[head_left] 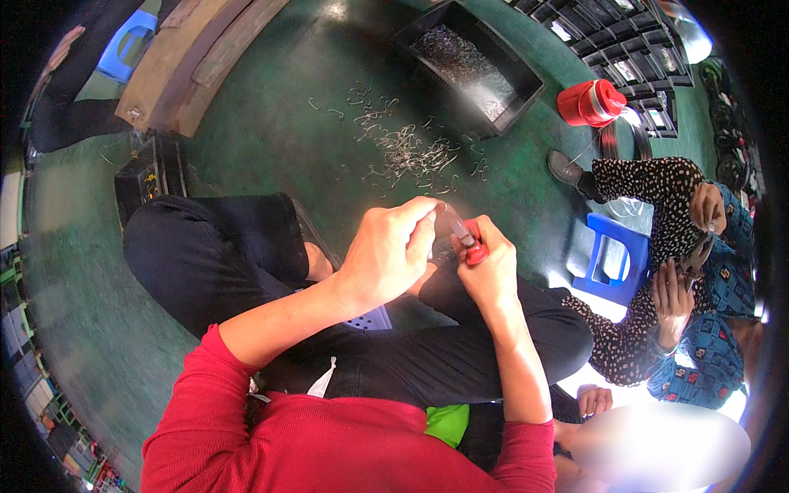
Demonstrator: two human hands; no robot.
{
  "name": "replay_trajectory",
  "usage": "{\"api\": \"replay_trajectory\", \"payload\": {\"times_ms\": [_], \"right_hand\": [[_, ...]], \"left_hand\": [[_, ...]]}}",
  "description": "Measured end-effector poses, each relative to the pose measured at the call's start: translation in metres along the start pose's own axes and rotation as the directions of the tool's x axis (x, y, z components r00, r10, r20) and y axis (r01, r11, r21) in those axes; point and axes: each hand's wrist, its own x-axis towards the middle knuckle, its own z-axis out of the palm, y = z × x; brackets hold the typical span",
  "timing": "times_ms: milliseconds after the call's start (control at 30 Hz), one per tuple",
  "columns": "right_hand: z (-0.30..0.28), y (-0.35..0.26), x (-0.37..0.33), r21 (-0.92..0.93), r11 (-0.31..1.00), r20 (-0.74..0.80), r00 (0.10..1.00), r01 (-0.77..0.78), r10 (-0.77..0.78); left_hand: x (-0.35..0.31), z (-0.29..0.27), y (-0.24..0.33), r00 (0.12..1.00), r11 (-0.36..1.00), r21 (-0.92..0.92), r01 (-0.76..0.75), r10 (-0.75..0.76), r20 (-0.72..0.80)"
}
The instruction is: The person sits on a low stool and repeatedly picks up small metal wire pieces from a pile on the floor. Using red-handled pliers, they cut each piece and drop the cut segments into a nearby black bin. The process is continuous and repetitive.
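Observation:
My right hand point(491, 275) is closed round the red handles of a pair of pliers point(476, 251), whose metal head points up and toward my left hand. Close to the plier jaws, my left hand point(385, 251) is closed in a pinch. Whatever lies between its fingertips is too small and glare-washed to make out. Beyond both hands, a loose pile of bent wire hooks point(415, 154) lies on the green floor, with several strays scattered around it. My crossed legs in dark trousers point(370, 361) are beneath my forearms.
A black crate point(522, 94) of shiny metal pieces stands beyond the pile. A red jug point(588, 103), stacked black crates point(612, 41) and a blue stool point(612, 256) are at right, beside a co-worker's hands point(672, 302) holding a tool. Wooden planks point(197, 57) are at far left.

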Motion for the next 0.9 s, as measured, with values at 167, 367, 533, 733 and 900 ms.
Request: {"api": "replay_trajectory", "payload": {"times_ms": [167,367,533,733,900], "right_hand": [[0.003,-0.001,0.001,-0.072,0.996,-0.048,0.998,0.047,-0.050],[0.005,-0.001,0.001,-0.167,0.984,-0.104,0.991,0.068,-0.086],[-0.001,0.007,0.010,-0.050,0.999,0.119,0.993,0.018,-0.011],[-0.015,0.006,0.009,0.348,0.861,0.615,0.783,-0.372,0.090],[-0.023,-0.008,-0.002,0.494,0.470,0.849,0.523,-0.731,-0.078]], "left_hand": [[-0.002,0.002,0.000,0.999,0.996,-0.088,0.008,-0.011,-0.034],[-0.001,0.002,-0.005,0.999,0.998,-0.062,0.009,-0.011,-0.039],[0.016,-0.010,-0.017,0.976,0.977,-0.098,0.188,-0.174,0.129],[0.033,-0.022,-0.032,0.970,0.874,-0.423,0.239,-0.197,0.142],[0.030,-0.020,-0.027,0.969,0.755,-0.608,0.247,-0.183,0.167]]}}
